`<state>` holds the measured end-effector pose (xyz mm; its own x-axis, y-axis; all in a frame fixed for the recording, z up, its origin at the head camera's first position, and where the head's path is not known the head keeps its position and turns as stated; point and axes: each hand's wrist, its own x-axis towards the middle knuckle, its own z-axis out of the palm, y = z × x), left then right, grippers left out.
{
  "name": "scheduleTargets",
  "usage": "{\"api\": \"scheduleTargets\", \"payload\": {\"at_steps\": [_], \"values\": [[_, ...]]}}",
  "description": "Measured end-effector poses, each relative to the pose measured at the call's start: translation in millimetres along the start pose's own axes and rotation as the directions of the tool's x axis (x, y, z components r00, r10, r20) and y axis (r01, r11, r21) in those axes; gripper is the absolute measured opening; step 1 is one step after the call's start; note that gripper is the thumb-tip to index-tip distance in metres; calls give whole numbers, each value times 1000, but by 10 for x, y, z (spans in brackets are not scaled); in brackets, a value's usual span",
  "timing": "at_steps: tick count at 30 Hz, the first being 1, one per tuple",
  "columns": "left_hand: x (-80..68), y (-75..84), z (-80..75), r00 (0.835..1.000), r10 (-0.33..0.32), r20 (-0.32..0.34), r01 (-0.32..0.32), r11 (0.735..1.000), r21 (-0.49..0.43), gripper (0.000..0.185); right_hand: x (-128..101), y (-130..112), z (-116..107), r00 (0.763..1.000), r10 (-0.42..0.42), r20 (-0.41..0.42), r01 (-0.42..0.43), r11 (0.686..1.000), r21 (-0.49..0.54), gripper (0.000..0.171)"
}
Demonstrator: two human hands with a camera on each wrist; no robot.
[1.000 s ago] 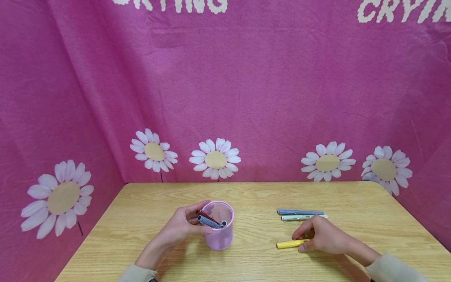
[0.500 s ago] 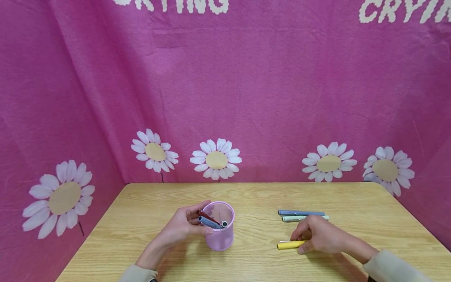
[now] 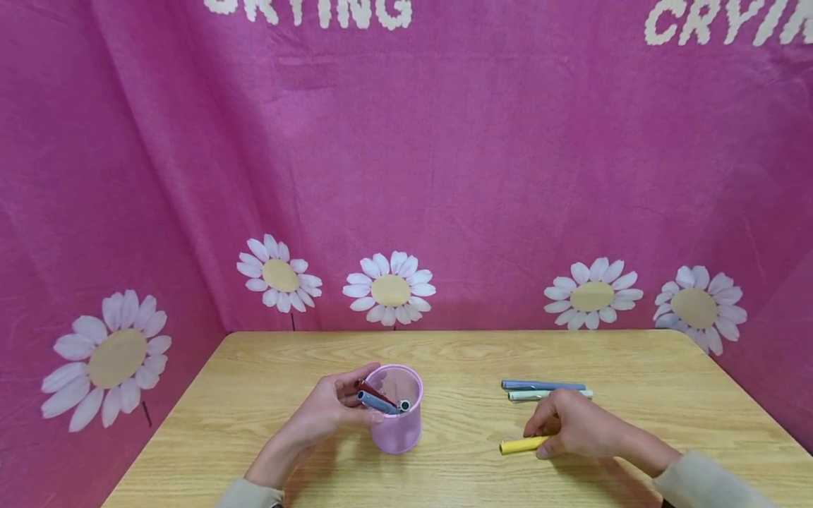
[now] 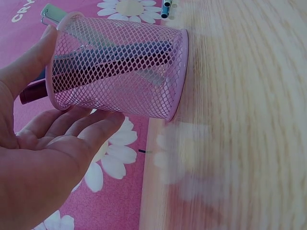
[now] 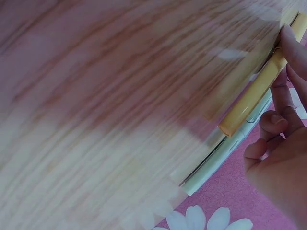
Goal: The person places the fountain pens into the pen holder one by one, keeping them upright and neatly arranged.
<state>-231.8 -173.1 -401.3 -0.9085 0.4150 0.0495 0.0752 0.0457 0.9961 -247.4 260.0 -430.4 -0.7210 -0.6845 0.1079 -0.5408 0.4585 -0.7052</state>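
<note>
At the table [image 3: 457, 367], left hand [image 3: 324, 409] gripping a cup [image 3: 397, 434], right hand [image 3: 579, 427] pinching a yellow pen [image 3: 522, 445]: seemingly pick-up, needing a lift next.

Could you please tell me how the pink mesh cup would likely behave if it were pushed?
The pink mesh cup is probably light for its size, since it is open mesh. Pushed high up, it might tip, as it looks taller than wide. The red pen and blue pen inside may shift, since they lean out past the top.
</note>
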Motion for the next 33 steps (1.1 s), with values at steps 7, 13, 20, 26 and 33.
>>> {"api": "scheduleTargets", "payload": {"at_steps": [7,13,20,26,33], "values": [[-6,-9,-2,1000,-11,-8,11,1000,-1,87,-6,1,9,1000,-25,-11,25,999,-30,16],[-7,6,-1,1000,-5,-10,5,1000,1,87,-15,-43,-1,999,-47,-29,45,997,-62,16],[-10,13,-8,1000,-7,-4,7,1000,-2,87,21,-165,-37,998,-16,-55,11,996,-86,16],[-14,24,-7,1000,-5,1,4,1000,4,86,68,-287,-62,998,3,-65,-10,994,-105,16],[-16,24,-9,1000,-9,4,9,1000,-2,88,106,-397,-74,996,1,-93,-12,994,-112,15]]}}
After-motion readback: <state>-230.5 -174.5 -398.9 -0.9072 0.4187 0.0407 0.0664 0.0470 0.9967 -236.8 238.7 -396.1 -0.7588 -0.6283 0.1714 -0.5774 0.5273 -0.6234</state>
